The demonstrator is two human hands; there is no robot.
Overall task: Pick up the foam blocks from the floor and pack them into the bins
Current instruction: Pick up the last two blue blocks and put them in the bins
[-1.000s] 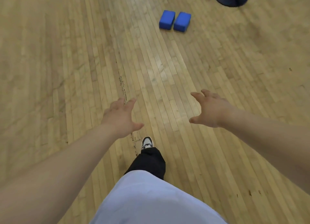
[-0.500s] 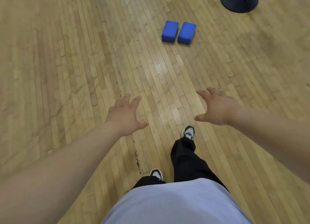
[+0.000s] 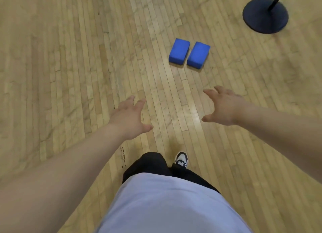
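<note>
Clearly we are at the front end of this pickup: one blue foam block [image 3: 179, 53] and a second blue foam block [image 3: 198, 55] lie flat on the wooden floor [image 3: 69, 75], side by side with a thin gap between them, well ahead of our feet and not yet touched. Our left hand [image 3: 128, 118] reaches forward with fingers spread and thumb out, holding nothing. Our right hand [image 3: 224, 107] does likewise, fingers splayed and slightly hooked, also empty. Both hang in the air short of the blocks. No bin shows in the view, so we cannot tell how many blocks are already packed or where the bins stand. As we judge it, everything for this pair is left: close in, bend down, grip each block, carry them off and pack them. A black round stand base [image 3: 265, 15] sits beyond the blocks to the right, apart from them.
</note>
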